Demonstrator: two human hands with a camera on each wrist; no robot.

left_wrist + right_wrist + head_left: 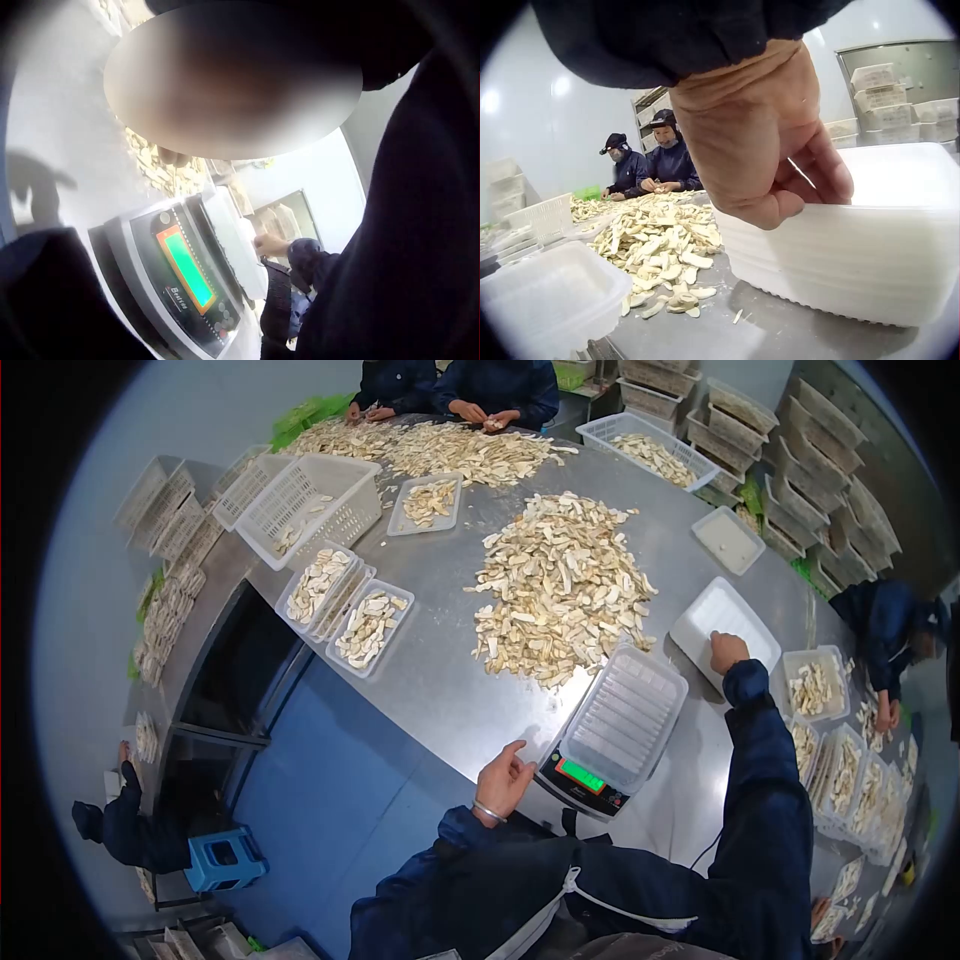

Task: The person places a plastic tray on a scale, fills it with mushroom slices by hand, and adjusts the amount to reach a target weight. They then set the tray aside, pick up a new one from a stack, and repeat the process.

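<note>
My right hand (730, 652) (757, 142) grips the near rim of a stack of white trays (722, 615) (840, 255), thumb outside and fingers over the edge. The stack rests on the steel table, right of the scale. My left hand (504, 782) is beside the scale's (583, 780) (187, 270) left front corner, fingers loosely bent and holding nothing. A translucent ribbed tray (625, 715) (555, 292) sits on the scale, with no slices in it; the display glows green. Behind the scale lies a large heap of pale sliced pieces (565, 585) (660, 244).
Filled trays (370, 628) stand at the table's left edge, near a white basket (350, 505). A small white tray (728, 540) lies beyond the stack. More filled trays (843, 775) are at the right. People work across the table and at both sides.
</note>
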